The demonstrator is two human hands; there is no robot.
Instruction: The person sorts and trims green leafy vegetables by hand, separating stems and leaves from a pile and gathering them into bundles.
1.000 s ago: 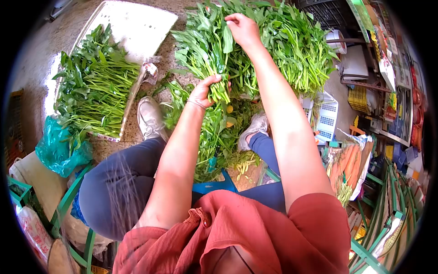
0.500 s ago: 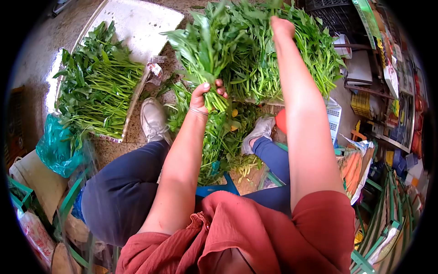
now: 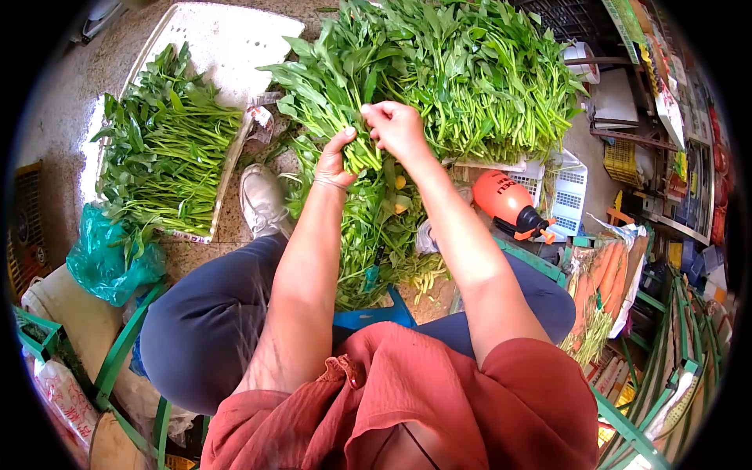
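Green, leafy stems fill the head view, and the bunch (image 3: 323, 98) being handled is at the near left edge of the big pile (image 3: 493, 78), leaves pointing away from the person and cut ends towards the lap. The left hand (image 3: 332, 164) is closed round its lower stems, thumb across the top. The right hand (image 3: 398, 131) is just beside it with fingers bent in at the stems; whether they pinch a stem or only touch the bunch, I cannot tell. The step in hand looks like gathering and evening up this one handful — the stem ends sit fairly close together, while the leaves spread loosely and overlap the pile, so where the bunch stops is hard to make out. From here, a good next move calls for a steady left grip, firm enough to hold the stems together but not so tight as to crush them, and a light right hand that picks at single stems without dragging the others out. Lifting carelessly could snag leaves from the pile. On the person's left, more greens (image 3: 168, 153) lie with their stems roughly side by side on a white tray (image 3: 227, 35). Loose trimmings (image 3: 364, 227) lie between the shoes, and an orange spray bottle (image 3: 501, 194) is near the right knee — apart from both hands.
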